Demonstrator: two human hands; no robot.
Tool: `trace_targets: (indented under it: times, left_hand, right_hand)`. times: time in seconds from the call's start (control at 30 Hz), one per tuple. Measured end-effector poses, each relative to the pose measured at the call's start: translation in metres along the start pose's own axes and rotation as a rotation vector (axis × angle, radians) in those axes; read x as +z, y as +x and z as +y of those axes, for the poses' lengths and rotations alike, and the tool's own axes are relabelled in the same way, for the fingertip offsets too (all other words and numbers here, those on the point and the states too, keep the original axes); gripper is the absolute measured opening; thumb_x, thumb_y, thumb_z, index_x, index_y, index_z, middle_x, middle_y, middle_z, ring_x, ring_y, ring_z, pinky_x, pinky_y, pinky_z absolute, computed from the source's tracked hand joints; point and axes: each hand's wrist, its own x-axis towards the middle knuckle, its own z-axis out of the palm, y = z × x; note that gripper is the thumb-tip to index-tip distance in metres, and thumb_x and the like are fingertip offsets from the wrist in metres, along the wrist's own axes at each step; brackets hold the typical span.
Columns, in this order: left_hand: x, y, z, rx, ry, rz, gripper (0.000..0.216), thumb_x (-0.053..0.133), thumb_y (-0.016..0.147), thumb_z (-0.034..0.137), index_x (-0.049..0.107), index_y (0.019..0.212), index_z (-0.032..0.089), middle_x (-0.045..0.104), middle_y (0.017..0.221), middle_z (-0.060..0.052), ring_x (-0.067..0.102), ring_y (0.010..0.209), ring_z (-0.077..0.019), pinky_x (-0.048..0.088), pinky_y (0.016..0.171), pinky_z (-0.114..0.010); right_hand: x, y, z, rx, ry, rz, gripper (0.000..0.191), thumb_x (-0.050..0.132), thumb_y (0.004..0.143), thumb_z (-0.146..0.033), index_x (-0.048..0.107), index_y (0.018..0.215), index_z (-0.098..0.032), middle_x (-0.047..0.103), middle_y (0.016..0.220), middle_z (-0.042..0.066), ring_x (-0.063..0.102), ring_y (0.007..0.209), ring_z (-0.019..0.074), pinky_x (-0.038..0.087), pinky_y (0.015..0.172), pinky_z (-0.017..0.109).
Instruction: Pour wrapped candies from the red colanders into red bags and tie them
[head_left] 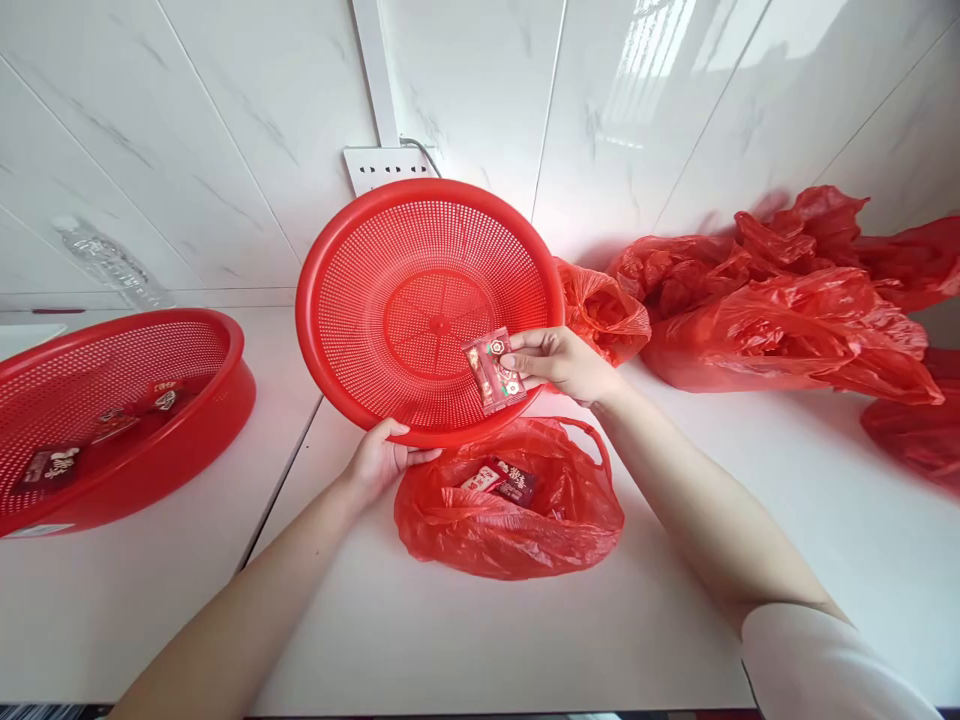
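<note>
Between the thumb and fingers of my right hand (559, 362) is a small dark-red printed packet (491, 378), held in front of a round red plastic colander (337, 250). The colander is tilted up so that its inside faces me, and no other packet shows in it. My left hand (381, 460) grips the colander's lower rim, thumb on the rim and fingers beneath. Just below lies an open red plastic bag (510, 545) on the table. Inside its mouth I see a dark packet (517, 483) and a red-and-white packet (484, 477).
On the left stands another red colander (187, 440) with several packets in it. Bunched red plastic bags (787, 330) lie along the right by the wall. A clear plastic bottle (112, 262) leans at the back left. A white power strip (367, 170) is behind the tilted colander.
</note>
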Motion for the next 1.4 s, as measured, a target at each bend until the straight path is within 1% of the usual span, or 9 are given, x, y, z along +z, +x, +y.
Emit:
trace_targets:
  times: [0.13, 0.3, 0.43, 0.6, 0.73, 0.9, 1.03, 1.2, 1.4]
  left_hand:
    - [0.0, -0.002, 0.0, -0.007, 0.005, -0.026, 0.042, 0.041, 0.081, 0.017, 0.063, 0.112, 0.0, 0.071, 0.104, -0.019, 0.07, 0.089, -0.0263, 0.058, 0.082, -0.037]
    - [0.001, -0.003, 0.001, 0.006, 0.022, -0.04, 0.039, 0.042, 0.081, 0.017, 0.064, 0.109, 0.002, 0.072, 0.104, -0.018, 0.07, 0.082, -0.0243, 0.058, 0.079, -0.036]
    - [0.0, -0.003, 0.0, 0.027, 0.025, -0.04, 0.038, 0.043, 0.081, 0.017, 0.065, 0.108, 0.003, 0.071, 0.105, -0.017, 0.07, 0.084, -0.0244, 0.058, 0.079, -0.036]
    - [0.0, -0.003, 0.0, 0.01, 0.019, -0.021, 0.039, 0.042, 0.081, 0.017, 0.065, 0.11, 0.003, 0.071, 0.106, -0.017, 0.07, 0.085, -0.0246, 0.058, 0.078, -0.036]
    - [-0.002, -0.002, 0.0, 0.019, 0.03, -0.039, 0.04, 0.044, 0.081, 0.017, 0.064, 0.114, 0.005, 0.069, 0.113, -0.016, 0.07, 0.088, -0.0249, 0.058, 0.08, -0.037]
    - [-0.003, -0.002, -0.001, 0.012, 0.048, -0.059, 0.04, 0.045, 0.082, 0.019, 0.063, 0.115, 0.005, 0.068, 0.114, -0.017, 0.069, 0.089, -0.0259, 0.058, 0.081, -0.038]
    - [-0.003, -0.002, -0.002, 0.005, 0.052, -0.05, 0.039, 0.045, 0.081, 0.018, 0.064, 0.113, 0.005, 0.069, 0.112, -0.017, 0.069, 0.09, -0.026, 0.058, 0.081, -0.038]
    - [-0.002, -0.001, -0.005, -0.038, 0.07, -0.021, 0.034, 0.043, 0.079, 0.018, 0.069, 0.095, 0.003, 0.073, 0.096, -0.018, 0.07, 0.079, -0.0232, 0.058, 0.076, -0.034]
    - [-0.001, -0.001, -0.006, -0.015, 0.078, -0.04, 0.034, 0.045, 0.077, 0.019, 0.071, 0.093, 0.003, 0.073, 0.094, -0.016, 0.07, 0.074, -0.0223, 0.058, 0.078, -0.035]
  right_hand:
    - [0.002, -0.002, -0.001, -0.089, -0.031, -0.026, 0.028, 0.076, 0.073, -0.036, 0.074, 0.096, -0.02, 0.074, 0.087, 0.004, 0.069, 0.078, 0.016, 0.056, 0.078, 0.035]
    - [0.011, -0.009, -0.008, -0.683, -0.496, 0.111, 0.013, 0.07, 0.081, -0.03, 0.076, 0.093, -0.03, 0.068, 0.109, 0.003, 0.059, 0.106, 0.0203, 0.045, 0.098, 0.045]
    - [0.016, -0.016, -0.013, -1.011, -0.855, 0.33, 0.014, 0.07, 0.082, -0.027, 0.075, 0.091, -0.035, 0.064, 0.094, 0.001, 0.058, 0.096, 0.019, 0.046, 0.089, 0.041]
    - [0.025, -0.028, -0.013, -1.13, -1.224, 0.278, 0.024, 0.06, 0.09, -0.02, 0.072, 0.102, -0.037, 0.067, 0.087, -0.002, 0.06, 0.087, 0.0156, 0.045, 0.08, 0.033]
    - [0.032, -0.032, -0.006, -1.046, -1.147, 0.298, 0.028, 0.058, 0.091, -0.021, 0.069, 0.114, -0.033, 0.06, 0.062, -0.004, 0.055, 0.056, 0.0096, 0.044, 0.057, 0.025]
    - [0.034, -0.019, 0.002, -0.569, -0.447, 0.273, 0.029, 0.053, 0.093, -0.037, 0.068, 0.115, -0.026, 0.072, 0.103, 0.004, 0.068, 0.091, 0.0161, 0.056, 0.076, 0.029]
    - [0.028, 0.001, 0.017, -0.215, 0.079, 0.15, 0.036, 0.054, 0.088, -0.051, 0.068, 0.099, -0.02, 0.072, 0.094, 0.006, 0.071, 0.084, 0.0179, 0.06, 0.069, 0.031]
    - [0.021, 0.012, 0.034, -0.171, 0.143, 0.119, 0.035, 0.08, 0.067, -0.029, 0.052, 0.085, -0.02, 0.066, 0.082, -0.002, 0.07, 0.077, 0.0142, 0.058, 0.061, 0.023]
    - [0.002, 0.0, 0.011, -0.038, -0.02, -0.181, 0.034, 0.07, 0.076, -0.021, 0.054, 0.107, -0.019, 0.073, 0.088, 0.004, 0.071, 0.079, 0.0145, 0.057, 0.071, 0.027]
